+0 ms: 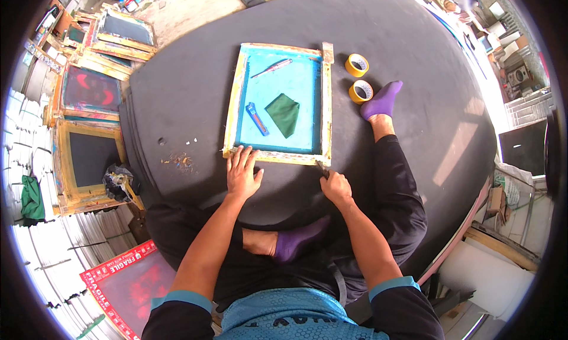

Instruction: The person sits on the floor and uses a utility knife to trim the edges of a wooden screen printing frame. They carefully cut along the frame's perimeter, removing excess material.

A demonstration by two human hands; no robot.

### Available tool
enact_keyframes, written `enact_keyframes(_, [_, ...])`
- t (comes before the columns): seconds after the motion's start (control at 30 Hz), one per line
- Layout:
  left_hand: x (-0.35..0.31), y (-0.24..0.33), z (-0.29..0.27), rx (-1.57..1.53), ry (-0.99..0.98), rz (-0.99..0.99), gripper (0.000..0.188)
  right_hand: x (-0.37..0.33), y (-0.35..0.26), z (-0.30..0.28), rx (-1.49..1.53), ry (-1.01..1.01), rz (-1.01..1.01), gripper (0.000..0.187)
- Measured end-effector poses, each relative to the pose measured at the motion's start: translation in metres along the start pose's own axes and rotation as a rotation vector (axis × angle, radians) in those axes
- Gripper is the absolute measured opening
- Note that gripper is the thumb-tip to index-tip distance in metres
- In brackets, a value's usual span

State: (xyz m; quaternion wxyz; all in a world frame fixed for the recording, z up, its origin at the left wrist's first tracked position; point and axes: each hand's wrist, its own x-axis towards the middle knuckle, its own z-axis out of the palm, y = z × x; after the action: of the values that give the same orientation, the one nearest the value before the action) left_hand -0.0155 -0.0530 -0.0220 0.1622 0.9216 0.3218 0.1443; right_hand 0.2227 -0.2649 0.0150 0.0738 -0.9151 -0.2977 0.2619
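Note:
A screen-printing frame [326, 112] with light-blue mesh and a worn wooden border lies flat in front of me. My left hand [241, 173] rests on its near left corner, fingers stretched over the wooden edge. At the near right corner, my right hand [337, 187] is closed around a small dark tool [322, 168], whose tip touches the wood; its exact kind is hard to make out. On the mesh are a screwdriver [273, 68], a blue utility knife [257, 119] and a dark green cloth [284, 115]. Nothing shows in my left hand.
Two yellow tape rolls [357, 65] stand right of the frame, beside my purple-socked foot [381, 101]. Scraps [179, 162] litter the dark padded surface [195, 97] at left. More printing frames [92, 91] are stacked on the left, with a crumpled plastic bag [120, 182] near them.

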Motion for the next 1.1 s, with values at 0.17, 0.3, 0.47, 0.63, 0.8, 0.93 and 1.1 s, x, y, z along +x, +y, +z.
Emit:
enact_keyframes(0.17, [0.004,0.001,0.000,-0.015,0.037,-0.008,0.064,0.012,0.018,0.001,0.114,-0.083,-0.011,0.043])
enact_keyframes(0.3, [0.006,0.000,-0.001,-0.041,0.003,-0.061,0.060,0.008,0.023,-0.013,0.376,-0.218,0.009,0.042])
enact_keyframes(0.47, [0.005,0.015,-0.021,-0.054,-0.005,0.078,0.048,-0.020,-0.026,-0.008,0.408,-0.310,-0.158,0.041])
enact_keyframes(0.63, [-0.005,0.017,-0.049,-0.243,-0.013,0.226,0.028,-0.038,-0.081,0.015,0.424,-0.417,-0.262,0.032])
enact_keyframes(0.8, [-0.020,-0.012,-0.068,-0.260,-0.042,0.151,0.019,-0.043,-0.116,0.045,0.388,-0.456,-0.319,0.034])
enact_keyframes(0.93, [-0.030,-0.037,-0.086,-0.225,-0.065,0.155,0.013,-0.053,-0.157,0.037,0.375,-0.576,-0.275,0.031])
enact_keyframes(1.1, [-0.037,-0.071,-0.097,-0.201,-0.036,0.039,0.011,-0.031,-0.172,0.080,0.492,-0.791,-0.371,0.025])
